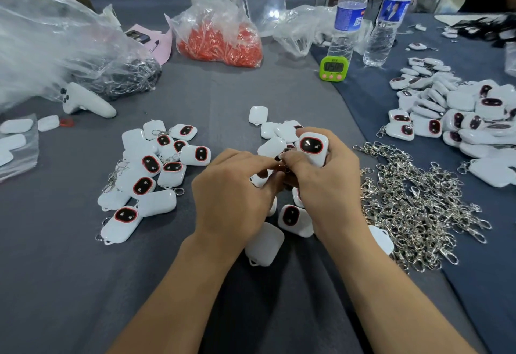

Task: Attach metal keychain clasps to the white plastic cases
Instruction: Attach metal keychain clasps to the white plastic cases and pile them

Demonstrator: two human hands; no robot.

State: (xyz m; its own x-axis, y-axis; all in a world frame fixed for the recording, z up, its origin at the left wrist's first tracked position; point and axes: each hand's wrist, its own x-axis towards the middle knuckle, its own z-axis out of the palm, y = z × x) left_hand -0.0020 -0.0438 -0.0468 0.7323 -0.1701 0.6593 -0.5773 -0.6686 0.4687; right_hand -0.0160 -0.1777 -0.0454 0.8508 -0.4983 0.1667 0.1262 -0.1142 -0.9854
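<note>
Clasp pile (418,208) at 3 o'clock, clasped cases (156,169) at 9; right hand (326,186) grips white case (312,148); left hand (231,194) pinches clasp (282,164) against it.

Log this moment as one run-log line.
step: attaching clasp | right hand: holds white case | left hand: pinches clasp, mostly hidden | clasp pile: right of hands | clasped cases: left of hands
</note>
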